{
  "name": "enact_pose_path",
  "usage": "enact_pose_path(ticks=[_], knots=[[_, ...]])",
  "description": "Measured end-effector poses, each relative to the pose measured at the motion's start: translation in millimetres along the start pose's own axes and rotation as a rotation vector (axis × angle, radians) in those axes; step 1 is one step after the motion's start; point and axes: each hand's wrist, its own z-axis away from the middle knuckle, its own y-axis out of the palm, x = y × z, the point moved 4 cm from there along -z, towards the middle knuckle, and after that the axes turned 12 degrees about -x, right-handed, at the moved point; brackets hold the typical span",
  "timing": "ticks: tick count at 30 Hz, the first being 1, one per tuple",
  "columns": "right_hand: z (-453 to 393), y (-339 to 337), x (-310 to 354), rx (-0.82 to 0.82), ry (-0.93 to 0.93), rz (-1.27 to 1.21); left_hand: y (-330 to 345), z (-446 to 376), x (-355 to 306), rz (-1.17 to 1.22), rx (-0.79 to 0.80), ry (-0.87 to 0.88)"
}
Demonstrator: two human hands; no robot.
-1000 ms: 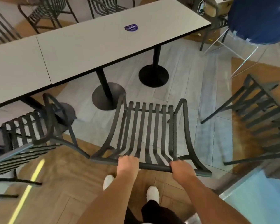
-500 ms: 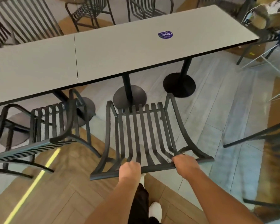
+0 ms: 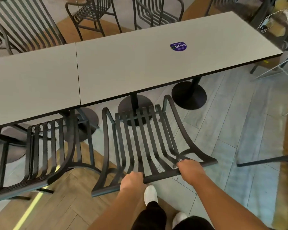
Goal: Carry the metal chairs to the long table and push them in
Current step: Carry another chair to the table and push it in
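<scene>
Black metal slats form the armchair point(image 3: 140, 143) you hold; its seat front points at the long grey table point(image 3: 140, 63), its slats running toward the table edge. Your left hand point(image 3: 132, 180) and right hand point(image 3: 190, 170) curl round its top rail. A second slatted chair point(image 3: 45, 146) stands just beside it on the left; grey floor point(image 3: 239, 130) lies open on the right.

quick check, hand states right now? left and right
Left hand: closed, gripping the top rail of the black metal chair.
Right hand: closed, gripping the same top rail, further right.
</scene>
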Motion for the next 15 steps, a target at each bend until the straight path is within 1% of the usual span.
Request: enact_pose_path(ticks=[5,15], knots=[[-41,-23,1,-0.023,-0.025,0.02,-22,-33,10,0.001,-0.035,-0.035],[-97,-56,-7,-0.01,-0.019,0.073,-49,-84,11,-0.012,-0.097,-0.058]])
